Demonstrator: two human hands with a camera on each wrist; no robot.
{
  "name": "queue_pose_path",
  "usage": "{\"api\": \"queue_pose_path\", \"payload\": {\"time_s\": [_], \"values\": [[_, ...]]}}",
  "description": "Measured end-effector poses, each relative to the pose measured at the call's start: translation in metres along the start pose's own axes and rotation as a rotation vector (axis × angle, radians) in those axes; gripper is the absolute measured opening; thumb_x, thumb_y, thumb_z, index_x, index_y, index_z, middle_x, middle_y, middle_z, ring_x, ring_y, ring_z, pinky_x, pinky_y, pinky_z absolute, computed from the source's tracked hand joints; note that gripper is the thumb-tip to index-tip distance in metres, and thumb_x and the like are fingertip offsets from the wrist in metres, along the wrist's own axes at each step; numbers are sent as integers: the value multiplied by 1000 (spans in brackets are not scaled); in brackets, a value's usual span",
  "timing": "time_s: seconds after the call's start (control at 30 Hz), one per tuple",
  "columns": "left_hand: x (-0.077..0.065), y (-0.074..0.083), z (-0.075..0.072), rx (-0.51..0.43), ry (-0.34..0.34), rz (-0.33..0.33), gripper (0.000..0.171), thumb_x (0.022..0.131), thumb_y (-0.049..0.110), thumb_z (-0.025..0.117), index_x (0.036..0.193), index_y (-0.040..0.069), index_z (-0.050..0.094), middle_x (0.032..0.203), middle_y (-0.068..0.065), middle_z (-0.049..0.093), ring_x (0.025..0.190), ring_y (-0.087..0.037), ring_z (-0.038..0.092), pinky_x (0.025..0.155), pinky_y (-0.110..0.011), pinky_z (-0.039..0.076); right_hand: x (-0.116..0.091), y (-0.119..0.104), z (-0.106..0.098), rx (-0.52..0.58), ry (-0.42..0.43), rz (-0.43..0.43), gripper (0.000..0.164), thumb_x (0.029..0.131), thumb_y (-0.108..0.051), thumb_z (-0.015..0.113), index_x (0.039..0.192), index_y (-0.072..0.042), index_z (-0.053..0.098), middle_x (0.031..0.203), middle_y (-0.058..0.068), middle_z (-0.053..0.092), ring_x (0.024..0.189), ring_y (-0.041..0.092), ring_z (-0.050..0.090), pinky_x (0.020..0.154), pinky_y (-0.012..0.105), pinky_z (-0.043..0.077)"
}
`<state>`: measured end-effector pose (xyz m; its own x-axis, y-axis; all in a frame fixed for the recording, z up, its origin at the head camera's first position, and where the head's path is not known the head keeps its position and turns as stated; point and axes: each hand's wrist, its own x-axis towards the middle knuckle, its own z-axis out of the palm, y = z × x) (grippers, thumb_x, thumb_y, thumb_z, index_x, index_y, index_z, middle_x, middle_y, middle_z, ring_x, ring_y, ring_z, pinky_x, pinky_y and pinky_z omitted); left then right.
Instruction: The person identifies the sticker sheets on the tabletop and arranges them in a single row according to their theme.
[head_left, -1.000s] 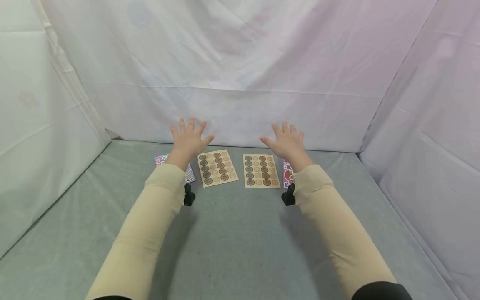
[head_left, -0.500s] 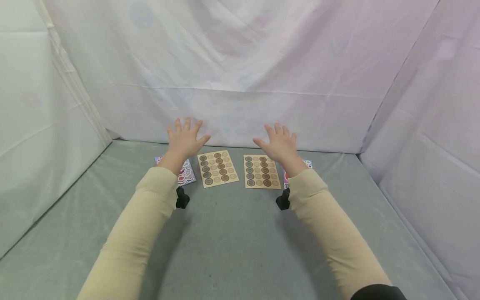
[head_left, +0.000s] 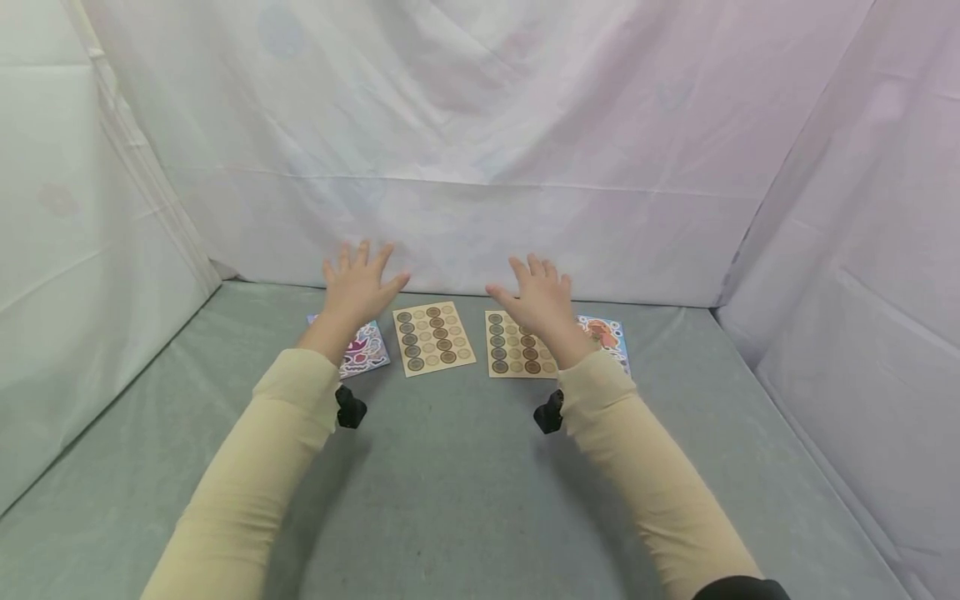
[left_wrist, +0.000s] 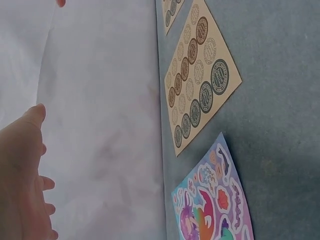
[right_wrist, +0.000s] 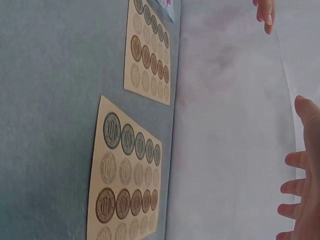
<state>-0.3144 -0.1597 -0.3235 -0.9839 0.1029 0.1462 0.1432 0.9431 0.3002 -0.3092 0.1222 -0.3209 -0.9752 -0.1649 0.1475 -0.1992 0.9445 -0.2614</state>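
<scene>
My left hand (head_left: 354, 292) hovers with spread fingers at the far side of the table, holding nothing. Below its wrist lies a colourful sticker sheet (head_left: 366, 350), partly covered by the forearm; the left wrist view shows mermaid and sea stickers on it. My right hand (head_left: 540, 300) is also raised with fingers apart and holds nothing. It overlaps the upper right of a tan sheet of round seal stickers (head_left: 501, 343). Another such tan sheet (head_left: 433, 337) lies between the hands, slightly turned. A second colourful sticker sheet (head_left: 611, 337) shows beyond the right wrist, partly hidden.
The grey cloth-covered table (head_left: 442, 483) reaches back to a white curtain (head_left: 465, 225). More white cloth (head_left: 82, 250) hangs at the left side, and at the right side too. A black wrist camera mount (head_left: 350, 408) sits under the left wrist.
Both hands have drifted left and slightly nearer. The right hand now overlaps the right tan sheet and uncovers more of the right colourful sheet. The sheets have stayed in place.
</scene>
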Motion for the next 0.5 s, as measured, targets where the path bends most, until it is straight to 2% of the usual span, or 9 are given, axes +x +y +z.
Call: {"api": "queue_pose_path", "payload": {"time_s": [0.27, 0.5], "values": [[-10, -8, 2, -47, 6, -33, 77, 94, 66, 29, 155, 22, 13, 157, -21, 0, 139, -46, -11, 104, -65, -13, -4, -12, 11, 9, 21, -25, 78, 92, -67, 38, 153, -19, 25, 157, 13, 18, 142, 35, 11, 111, 58, 9], [-16, -15, 1, -89, 39, -42, 76, 95, 63, 33, 155, 20, 14, 157, -21, 2, 139, -46, -11, 103, -67, -11, -6, -19, 19, 22, 44, -48, 78, 92, -67, 37, 152, -19, 27, 156, 12, 21, 141, 34, 17, 111, 56, 13]]}}
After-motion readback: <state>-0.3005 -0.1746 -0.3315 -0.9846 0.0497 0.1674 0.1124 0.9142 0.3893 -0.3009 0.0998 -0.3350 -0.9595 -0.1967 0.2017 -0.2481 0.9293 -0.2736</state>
